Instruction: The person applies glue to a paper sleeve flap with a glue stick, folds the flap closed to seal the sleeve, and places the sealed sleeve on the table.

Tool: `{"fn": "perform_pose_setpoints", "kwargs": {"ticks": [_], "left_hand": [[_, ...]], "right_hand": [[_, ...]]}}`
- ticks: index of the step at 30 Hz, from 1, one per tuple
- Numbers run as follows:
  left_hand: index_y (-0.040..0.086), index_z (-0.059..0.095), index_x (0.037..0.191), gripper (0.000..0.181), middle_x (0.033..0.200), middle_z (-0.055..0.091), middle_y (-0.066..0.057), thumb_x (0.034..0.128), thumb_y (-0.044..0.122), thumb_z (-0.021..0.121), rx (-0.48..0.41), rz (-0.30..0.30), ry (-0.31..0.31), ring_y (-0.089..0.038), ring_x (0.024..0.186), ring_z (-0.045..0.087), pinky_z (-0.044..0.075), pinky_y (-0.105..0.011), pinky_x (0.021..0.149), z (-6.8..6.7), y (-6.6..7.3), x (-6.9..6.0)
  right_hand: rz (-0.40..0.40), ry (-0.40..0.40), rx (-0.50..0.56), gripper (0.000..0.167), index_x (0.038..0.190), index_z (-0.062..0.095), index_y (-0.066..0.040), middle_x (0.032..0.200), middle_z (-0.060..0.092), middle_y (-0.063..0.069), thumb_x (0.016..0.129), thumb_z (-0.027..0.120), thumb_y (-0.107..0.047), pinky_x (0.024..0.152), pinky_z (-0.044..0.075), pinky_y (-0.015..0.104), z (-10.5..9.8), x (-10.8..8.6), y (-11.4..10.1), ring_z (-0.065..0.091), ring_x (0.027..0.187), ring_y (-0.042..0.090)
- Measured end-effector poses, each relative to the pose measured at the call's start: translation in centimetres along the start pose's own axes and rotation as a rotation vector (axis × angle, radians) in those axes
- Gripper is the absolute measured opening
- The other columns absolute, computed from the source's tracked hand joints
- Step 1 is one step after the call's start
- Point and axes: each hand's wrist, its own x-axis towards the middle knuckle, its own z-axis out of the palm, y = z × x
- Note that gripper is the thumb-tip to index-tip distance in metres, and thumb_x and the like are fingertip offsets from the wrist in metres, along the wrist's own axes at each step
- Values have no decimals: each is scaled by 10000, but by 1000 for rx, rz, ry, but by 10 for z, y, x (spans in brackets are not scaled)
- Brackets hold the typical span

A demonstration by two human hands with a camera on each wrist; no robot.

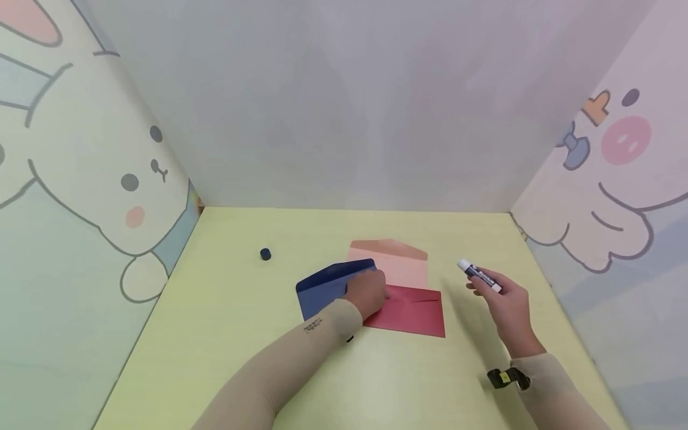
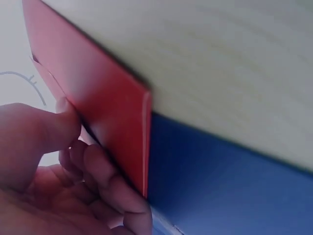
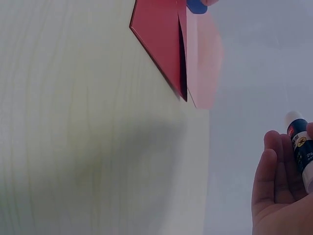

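Observation:
A red envelope (image 1: 411, 310) lies at the middle of the table, its flap edge slightly raised at the right. My left hand (image 1: 367, 292) is at its left end; in the left wrist view the thumb and curled fingers (image 2: 105, 169) hold its flap side. Beside and partly under that hand is a blue envelope (image 1: 325, 292) with its flap unfolded. A pink envelope (image 1: 398, 269), also unfolded, lies behind the red one. To the right, raised above the table, my right hand (image 1: 507, 301) grips an uncapped glue stick (image 1: 481, 278), white tip pointing up and left.
A small dark cap (image 1: 266, 254) stands on the pale yellow table (image 1: 215, 334), back left. Walls with cartoon animals enclose the left and right sides, and a plain wall (image 1: 355, 119) stands behind. A black wrist camera (image 1: 507, 377) is strapped to the right wrist.

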Motion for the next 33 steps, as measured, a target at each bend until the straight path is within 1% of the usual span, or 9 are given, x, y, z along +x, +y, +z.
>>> {"fn": "perform_pose_setpoints", "kwargs": {"ticks": [4,7,11,14,18,24,28,31,33], "left_hand": [[82,767,1157,235,938,779,-59,1130,312,807,25,8,-13,-235,811,700,587,-409,783,-2,0,-1],[88,757,1154,231,931,763,-50,1134,314,801,37,4,-23,-226,799,683,573,-405,764,-6,0,-1],[104,745,1018,227,842,685,-34,1132,296,784,6,-18,-61,-211,729,621,498,-359,675,-9,-1,0],[132,715,869,349,779,639,-19,1118,370,771,-1,-31,-68,-197,693,599,462,-351,647,-8,1,-2],[181,705,789,522,783,669,9,1091,606,717,58,-43,-14,-186,754,639,523,-389,720,-2,9,-5],[239,707,730,722,760,705,39,985,913,666,169,-93,66,-189,786,688,613,-449,841,20,18,0],[242,715,723,757,768,712,33,936,967,685,211,-117,113,-197,795,699,626,-455,855,30,21,7],[236,713,732,757,772,702,31,915,970,712,220,-123,139,-199,790,693,622,-450,838,32,19,9],[234,693,716,752,736,677,36,912,959,733,210,-112,142,-186,747,683,602,-416,770,31,16,9]], "right_hand": [[1,7,3,513,1528,720,74,1018,863,-249,1116,848,-203,870,654,134,0,1,-1,852,919,-33],[-17,2,-9,509,1526,722,69,1022,871,-242,1119,846,-210,876,654,134,2,5,-5,850,922,-42],[-29,-2,-19,507,1524,727,63,1018,880,-230,1119,847,-218,882,656,139,2,9,-7,851,918,-41],[-25,-1,-34,512,1531,723,65,995,872,-241,1121,844,-217,875,655,137,2,9,-6,853,910,-36],[-31,3,-63,520,1542,714,68,992,867,-251,1127,836,-221,870,650,130,2,10,-6,851,911,-38],[-35,-8,-88,524,1541,713,68,1004,863,-257,1133,830,-239,875,653,136,4,8,-3,857,932,-24],[-46,-14,-105,539,1543,710,68,1012,849,-278,1138,825,-269,877,649,129,7,8,-5,854,936,-32],[-55,-21,-122,553,1550,707,63,1018,837,-296,1143,819,-295,887,651,132,10,9,-5,848,943,-42],[-56,-22,-125,556,1550,707,63,1020,836,-294,1143,820,-299,890,657,143,12,10,-5,846,943,-43]]}}
